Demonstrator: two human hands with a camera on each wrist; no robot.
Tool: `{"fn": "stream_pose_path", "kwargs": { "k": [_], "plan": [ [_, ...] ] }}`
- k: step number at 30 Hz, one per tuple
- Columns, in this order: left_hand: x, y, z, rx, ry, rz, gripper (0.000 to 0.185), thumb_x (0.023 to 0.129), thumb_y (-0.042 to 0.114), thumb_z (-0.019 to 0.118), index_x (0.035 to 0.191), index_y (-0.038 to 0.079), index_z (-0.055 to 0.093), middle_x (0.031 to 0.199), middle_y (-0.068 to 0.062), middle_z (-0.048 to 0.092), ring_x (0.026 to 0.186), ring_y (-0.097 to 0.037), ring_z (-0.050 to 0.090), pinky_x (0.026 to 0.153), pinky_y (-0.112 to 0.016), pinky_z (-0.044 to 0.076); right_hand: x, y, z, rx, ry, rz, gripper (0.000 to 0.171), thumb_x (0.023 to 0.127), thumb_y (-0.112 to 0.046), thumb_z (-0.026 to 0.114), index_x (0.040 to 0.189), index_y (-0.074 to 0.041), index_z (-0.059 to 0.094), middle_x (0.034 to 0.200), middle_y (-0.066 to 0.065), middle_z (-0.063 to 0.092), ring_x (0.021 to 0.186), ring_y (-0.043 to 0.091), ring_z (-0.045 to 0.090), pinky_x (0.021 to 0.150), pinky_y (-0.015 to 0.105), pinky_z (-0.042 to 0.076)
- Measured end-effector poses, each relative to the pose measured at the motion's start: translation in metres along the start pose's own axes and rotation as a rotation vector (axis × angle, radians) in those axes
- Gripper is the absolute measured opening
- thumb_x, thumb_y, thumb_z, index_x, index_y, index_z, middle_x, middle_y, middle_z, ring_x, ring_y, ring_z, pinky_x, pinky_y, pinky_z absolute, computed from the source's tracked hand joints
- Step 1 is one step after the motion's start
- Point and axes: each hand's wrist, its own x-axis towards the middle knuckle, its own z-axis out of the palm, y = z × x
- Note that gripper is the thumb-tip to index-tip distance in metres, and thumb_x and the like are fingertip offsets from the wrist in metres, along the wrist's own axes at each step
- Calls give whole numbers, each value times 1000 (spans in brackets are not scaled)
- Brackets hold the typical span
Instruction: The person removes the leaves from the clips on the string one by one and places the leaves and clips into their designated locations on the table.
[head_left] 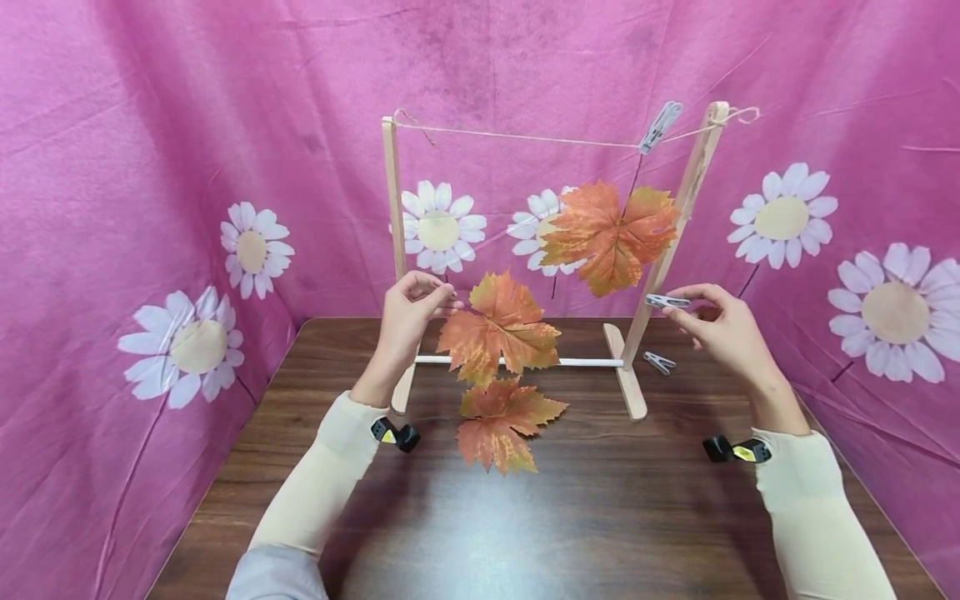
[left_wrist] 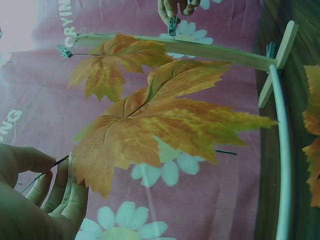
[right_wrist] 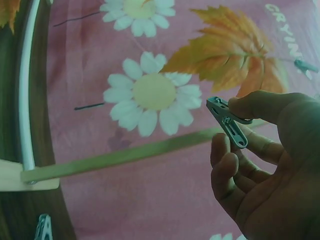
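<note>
Looking down from the head camera, a wooden rack (head_left: 693,217) stands on the brown table (head_left: 600,517) before a pink cloth (head_left: 150,167) printed with daisies. A string (head_left: 525,137) runs between the two posts, and a peg (head_left: 660,127) on it near the right post holds one orange leaf (head_left: 611,233) by its stem. The left hand (head_left: 408,312) is raised in front of the left post, finger and thumb pinching the stem of a second leaf (head_left: 498,329), which hangs in the air below the string. A third leaf (head_left: 502,421) lies flat on the table just below it. The right hand (head_left: 720,321) is raised beside the right post and pinches a grey clip (head_left: 667,301). A spare clip (head_left: 658,362) lies on the table near the foot of that post.

Left wrist view: the fingers (left_wrist: 65,185) close on the thin stem, the held leaf (left_wrist: 160,125) spreading wide above them; the pegged leaf (left_wrist: 112,65) shows behind, with the white rail (left_wrist: 285,160) at the right.

Right wrist view: the thumb and forefinger (right_wrist: 265,107) grip the clip (right_wrist: 229,121) at its rear end, the other fingers curled beneath. The pegged leaf (right_wrist: 230,52) hangs beyond, and the spare clip (right_wrist: 44,227) shows at the lower edge.
</note>
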Motion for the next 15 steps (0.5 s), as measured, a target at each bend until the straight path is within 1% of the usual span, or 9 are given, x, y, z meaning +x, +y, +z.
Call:
{"fn": "stream_pose_path", "kwargs": {
  "k": [4, 8, 10, 12, 15],
  "plan": [
    [-6, -11, -3, -27, 17, -19, 7, 90, -2, 65, 90, 0, 58, 77, -10, 71, 68, -19, 73, 64, -30, 61, -4, 2, -1, -27, -12, 28, 34, 92, -22, 68, 122, -4, 63, 63, -15, 58, 53, 3, 52, 46, 24, 47],
    [-12, -23, -6, -61, 48, -52, 7, 90, -3, 65, 89, 1, 59, 81, -13, 71, 68, -19, 73, 66, -32, 61, -4, 26, 0, -27, -20, 38, 35, 91, -23, 70, 120, -6, 65, 66, -14, 58, 53, 4, 52, 46, 25, 47],
    [-15, -29, -7, -83, 65, -74, 7, 90, -3, 65, 88, 2, 59, 81, -13, 71, 68, -19, 73, 67, -33, 62, -1, 44, 2, -45, -18, 36, 35, 90, -25, 72, 120, -8, 65, 70, -14, 58, 51, 6, 52, 46, 26, 46],
    [-18, -36, -9, -106, 83, -94, 8, 90, -3, 64, 87, 3, 59, 80, -12, 70, 69, -19, 73, 68, -32, 62, -1, 56, 3, -70, -18, 31, 37, 88, -28, 74, 119, -10, 65, 72, -14, 58, 50, 9, 52, 45, 27, 45],
    [-23, -45, -11, -129, 108, -114, 10, 90, -3, 64, 86, 4, 59, 79, -11, 70, 69, -20, 73, 69, -33, 62, -2, 69, 4, -100, -25, 53, 38, 87, -31, 75, 118, -12, 65, 68, -12, 59, 47, 11, 52, 43, 29, 44]
  ]
}}
